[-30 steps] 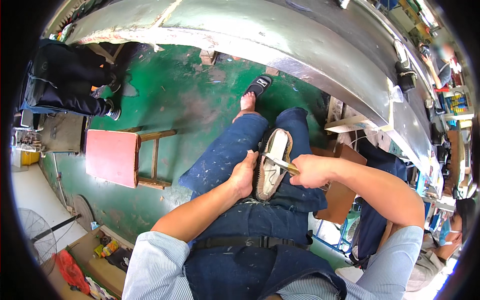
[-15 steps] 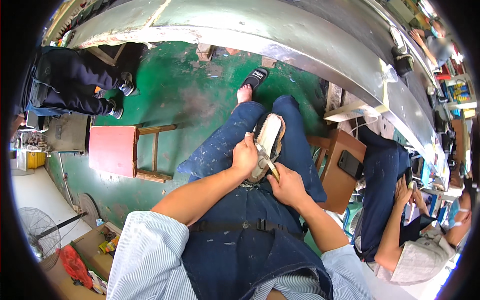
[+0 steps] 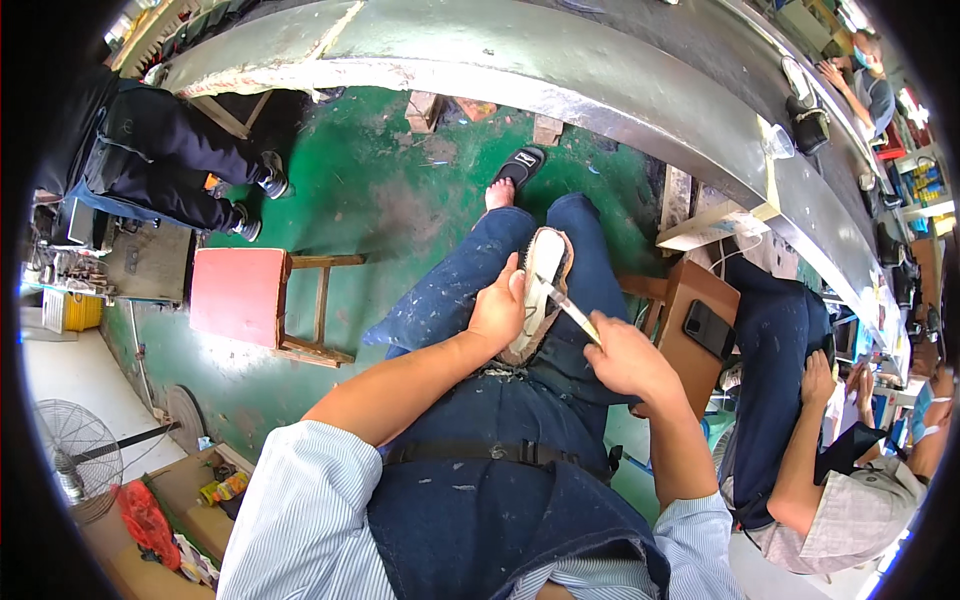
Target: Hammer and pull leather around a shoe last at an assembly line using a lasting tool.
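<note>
A shoe [image 3: 546, 254] rests between my thighs, its pale underside turned up and a frayed tan edge round it. My left hand [image 3: 497, 312] grips the shoe along its left side, thumb up by the sole. In my right hand [image 3: 628, 356] is a slim hand tool [image 3: 572, 312] with a light metal end and a tan handle; its exact kind cannot be made out. The tool's tip lies over the middle of the sole, near my left fingers. Whether it touches the sole is unclear.
A long metal bench [image 3: 440, 75] curves across the front. A pink-topped stool [image 3: 237, 296] stands left, and a brown stool [image 3: 684, 365] with a black phone [image 3: 708, 329] right. A co-worker [image 3: 820, 500] sits close on the right; another person's legs [image 3: 160, 150] show far left.
My right hand has moved right and back with the tool, whose tip now lies farther up the sole. My left thumb has lifted. The view has shifted slightly.
</note>
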